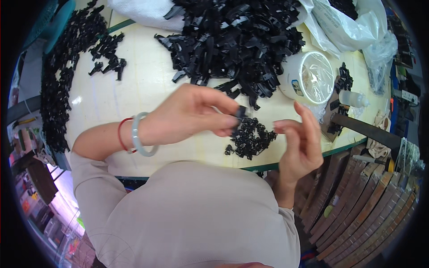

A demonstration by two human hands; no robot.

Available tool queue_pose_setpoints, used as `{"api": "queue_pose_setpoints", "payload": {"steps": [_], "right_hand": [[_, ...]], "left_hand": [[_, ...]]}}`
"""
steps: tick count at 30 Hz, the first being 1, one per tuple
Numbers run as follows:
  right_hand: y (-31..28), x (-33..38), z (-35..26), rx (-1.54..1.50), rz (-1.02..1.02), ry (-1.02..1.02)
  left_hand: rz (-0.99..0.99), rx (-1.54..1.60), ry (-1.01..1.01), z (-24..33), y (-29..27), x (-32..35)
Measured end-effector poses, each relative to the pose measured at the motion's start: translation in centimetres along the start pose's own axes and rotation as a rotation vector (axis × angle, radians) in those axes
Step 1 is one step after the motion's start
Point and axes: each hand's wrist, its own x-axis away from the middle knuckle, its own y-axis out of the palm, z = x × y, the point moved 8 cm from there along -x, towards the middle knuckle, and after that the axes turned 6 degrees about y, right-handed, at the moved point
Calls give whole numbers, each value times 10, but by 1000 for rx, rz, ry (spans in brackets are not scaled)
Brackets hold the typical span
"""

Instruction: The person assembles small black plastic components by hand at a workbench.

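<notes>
Black part in left hand

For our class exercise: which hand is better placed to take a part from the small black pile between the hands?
Probably the right hand: it is beside the pile, no part clearly visible in it. The left hand, also close, pinches a black piece.

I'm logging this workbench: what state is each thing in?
Left hand: pinching a black part
Right hand: fingers bent, grip unclear
Larger black parts: heaped loosely
Small black pieces: loosely piled
White tub: clear plastic at mouth
White bag: open, dark contents visible
Bottle: upright or lying, unclear
</notes>
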Motion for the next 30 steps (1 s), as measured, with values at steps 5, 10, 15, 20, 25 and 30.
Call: {"api": "queue_pose_setpoints", "payload": {"steps": [5, 10, 15, 20, 25, 30], "right_hand": [[-25, -10, 2, 556, -162, -112], [12, -3, 6, 598, -437, -223], [43, -7, 0, 676, -683, -351], [43, -7, 4, 739, -700, -327], [27, -6, 12, 597, -591, -252], [-4, -8, 35, 1, -302, 181]], "left_hand": [[299, -367, -22, 10, -64, 38], [591, -505, 32, 22, -123, 90], [773, -618, 60, 43, -140, 114], [853, -750, 99, 53, -139, 116], [664, -1348, 498, 89, -68, 86], [444, -1497, 721, 64, -47, 50]]}}
